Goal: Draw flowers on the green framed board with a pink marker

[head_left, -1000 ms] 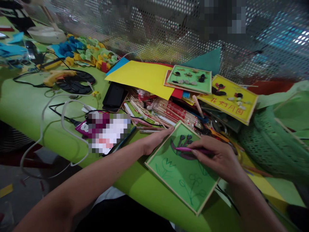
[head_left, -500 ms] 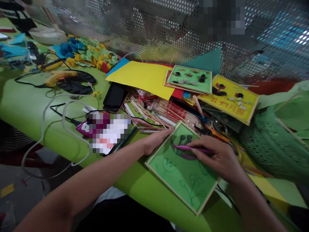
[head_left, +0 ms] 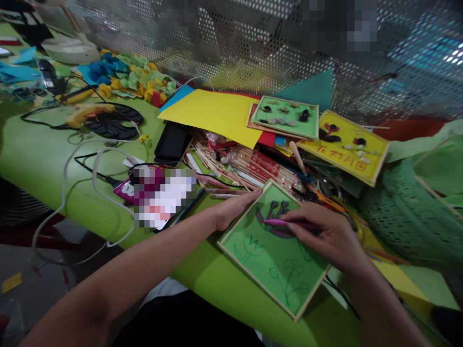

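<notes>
A pink pen [head_left: 285, 223] is grasped in the right grip [head_left: 331, 236], pinched between thumb and fingers, and its tip is laid on a dark curved shape drawn near the far end of a green framed card [head_left: 267, 262]. The card is laid flat on the green tabletop [head_left: 43, 159], directly beneath the right grip and reaching from it toward the person; faint flower outlines are seen on its nearer part. The left grip [head_left: 235, 208] is released, with nothing held in it; it is pressed against the card's wooden edge, just to the left of the right grip. Just beyond the left grip a heap of wooden sticks [head_left: 253, 166] is spread, and farther beyond it a black phone [head_left: 172, 143] and a yellow sheet [head_left: 217, 115] are seen. To the right of the right grip a green mesh basket [head_left: 405, 217] is placed, and beyond that grip a yellow framed card [head_left: 347, 147] with red characters is propped on the clutter.
</notes>
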Action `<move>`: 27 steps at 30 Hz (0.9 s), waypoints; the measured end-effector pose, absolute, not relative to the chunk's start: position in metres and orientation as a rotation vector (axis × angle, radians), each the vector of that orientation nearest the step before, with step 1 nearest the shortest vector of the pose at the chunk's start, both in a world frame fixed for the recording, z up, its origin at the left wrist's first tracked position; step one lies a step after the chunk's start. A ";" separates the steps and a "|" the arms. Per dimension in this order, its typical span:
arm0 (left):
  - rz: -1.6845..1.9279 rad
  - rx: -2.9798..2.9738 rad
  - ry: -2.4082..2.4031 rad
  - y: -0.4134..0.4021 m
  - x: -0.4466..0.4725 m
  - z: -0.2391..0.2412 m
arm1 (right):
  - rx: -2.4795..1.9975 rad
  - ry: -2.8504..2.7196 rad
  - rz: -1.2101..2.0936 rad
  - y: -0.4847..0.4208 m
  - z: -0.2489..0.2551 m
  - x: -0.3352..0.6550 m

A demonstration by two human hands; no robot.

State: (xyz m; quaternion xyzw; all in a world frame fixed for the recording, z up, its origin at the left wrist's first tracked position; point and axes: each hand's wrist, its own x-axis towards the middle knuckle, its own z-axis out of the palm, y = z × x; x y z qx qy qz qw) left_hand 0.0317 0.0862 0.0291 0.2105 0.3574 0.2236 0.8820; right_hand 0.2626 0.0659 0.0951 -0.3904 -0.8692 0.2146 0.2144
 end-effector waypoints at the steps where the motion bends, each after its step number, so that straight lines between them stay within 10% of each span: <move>1: 0.478 0.446 0.745 0.086 0.031 0.030 | -1.078 -2.409 0.591 0.066 0.095 0.262; 27: 0.475 0.440 0.746 0.085 0.032 0.032 | -1.087 -2.448 0.592 0.065 0.099 0.263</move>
